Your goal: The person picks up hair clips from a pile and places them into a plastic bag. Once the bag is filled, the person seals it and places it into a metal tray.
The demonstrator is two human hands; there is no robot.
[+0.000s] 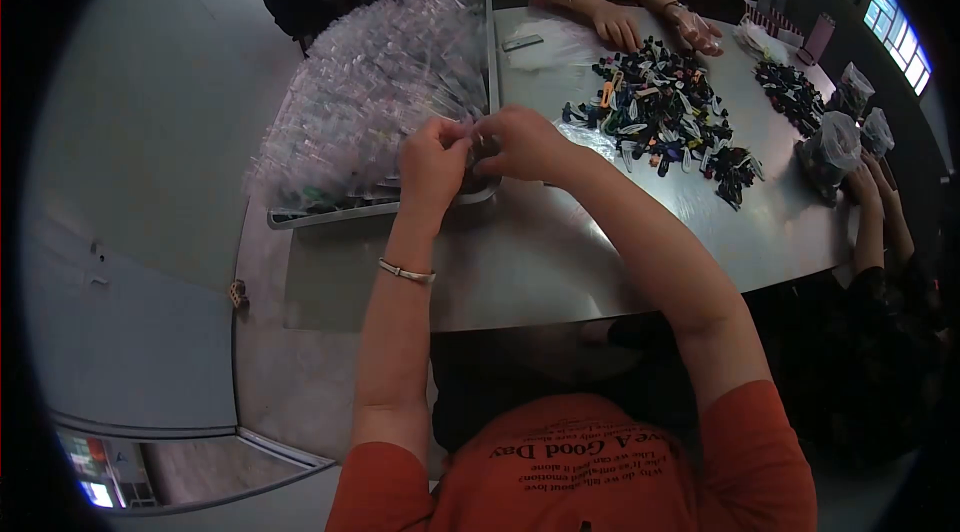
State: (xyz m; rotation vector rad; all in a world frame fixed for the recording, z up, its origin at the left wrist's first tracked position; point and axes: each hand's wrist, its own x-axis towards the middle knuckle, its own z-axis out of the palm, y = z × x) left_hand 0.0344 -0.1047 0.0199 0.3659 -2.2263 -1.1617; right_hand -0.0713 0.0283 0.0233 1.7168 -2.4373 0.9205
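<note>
Both hands are raised together over the near right corner of a metal tray [492,42] that rests on the steel counter [560,252]. The left hand [432,164] is positioned with its fingers [447,132] pinched closed on a small clear packet [474,135], and a thin bangle [405,273] is worn on its wrist. The right hand [520,144] is held just beside the left, its fingers curled and closed on the same packet from the other side; the contents of the packet cannot be determined at this size. The packet is thus held between the two hands, directly above the tray's near rim. The tray is filled with a high heap of clear plastic packets [375,97], stacked well above its walls. To the right of the tray, a spread pile of small dark and coloured parts [660,112] is laid on the counter, with a second, smaller pile [792,92] located farther right. Two filled clear bags [830,152] are placed near the counter's right edge. The hands of another person [618,27] are rested on the counter at the far side, beside the large pile, and a further person's hands [868,182] are seen at the right edge, next to the bags.
</note>
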